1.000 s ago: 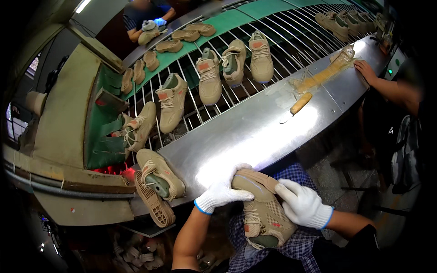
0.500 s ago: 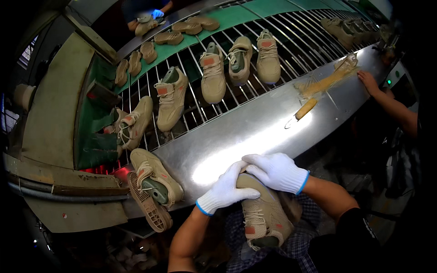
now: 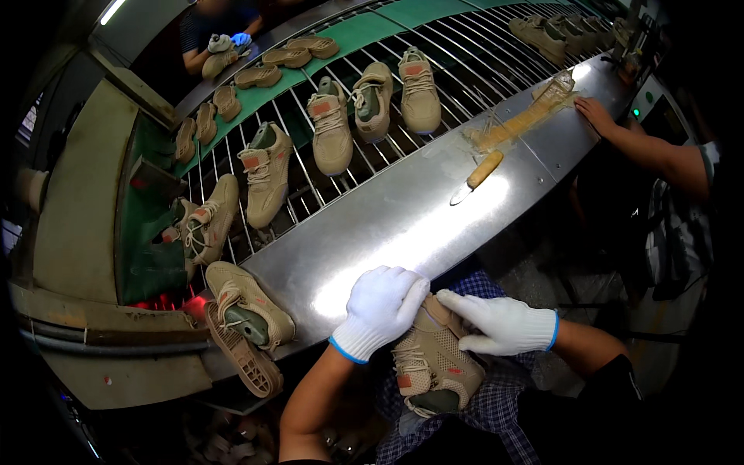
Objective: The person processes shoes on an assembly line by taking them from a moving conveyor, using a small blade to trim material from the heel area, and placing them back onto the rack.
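Observation:
A beige mesh sneaker (image 3: 438,349) rests on my lap at the metal table's near edge, toe pointing away from me and laces to the left. Over its toe curls my left hand (image 3: 381,308) in a white knit glove, fingers closed and pressed together. From the other side my right hand (image 3: 502,322), gloved the same way, grips the shoe with fingertips at the toe and thumb along the mesh side. The palms hide part of the toe. Left of my hands, another sneaker (image 3: 267,310) lies tilted beside a loose tan sole (image 3: 246,353) on the table's corner.
Several sneakers (image 3: 333,132) stand on a bar conveyor (image 3: 310,190); loose soles (image 3: 258,76) line a green belt behind. A yellow-handled tool (image 3: 485,169) lies on the metal table (image 3: 372,213). At right is a co-worker's hand (image 3: 595,116); another person (image 3: 221,50) handles a shoe across.
My left hand has shifted forward over the toe, and my right hand has slid down to the shoe's right side. The whole view has turned slightly, moving the conveyor and table leftward.

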Demonstrator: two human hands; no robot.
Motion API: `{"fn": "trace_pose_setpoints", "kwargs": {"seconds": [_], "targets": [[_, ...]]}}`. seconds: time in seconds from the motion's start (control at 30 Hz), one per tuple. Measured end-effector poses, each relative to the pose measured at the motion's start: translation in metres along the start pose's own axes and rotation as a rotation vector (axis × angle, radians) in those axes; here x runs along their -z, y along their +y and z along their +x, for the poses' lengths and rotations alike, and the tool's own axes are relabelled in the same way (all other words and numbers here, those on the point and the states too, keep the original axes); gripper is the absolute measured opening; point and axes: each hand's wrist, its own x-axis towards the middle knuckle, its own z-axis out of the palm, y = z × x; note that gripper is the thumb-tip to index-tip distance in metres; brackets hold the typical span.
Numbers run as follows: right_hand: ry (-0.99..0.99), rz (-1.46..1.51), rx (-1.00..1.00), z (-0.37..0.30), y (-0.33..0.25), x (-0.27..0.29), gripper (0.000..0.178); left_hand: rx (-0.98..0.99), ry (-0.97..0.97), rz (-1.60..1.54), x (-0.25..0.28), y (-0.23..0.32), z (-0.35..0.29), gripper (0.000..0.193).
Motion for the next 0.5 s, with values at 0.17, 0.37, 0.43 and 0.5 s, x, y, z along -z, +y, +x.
{"fn": "trace_pose_setpoints", "kwargs": {"seconds": [0.17,0.37,0.43,0.5], "targets": [[0.108,-0.156,0.061,-0.008,-0.007,-0.020,0.071,-0.017,0.134,-0.101,-0.008,-0.006,-0.003,0.025],[0.082,-0.315,0.208,0.027,0.015,-0.018,0.066,-0.029,0.221,-0.104,-0.009,-0.013,-0.012,0.022],[0.047,-0.464,0.312,0.042,0.032,-0.007,0.070,0.001,0.200,-0.115,-0.006,-0.013,-0.011,0.022],[0.100,-0.406,0.358,0.041,0.036,-0.009,0.070,0.002,0.204,-0.121,-0.003,-0.014,-0.007,0.022]]}}
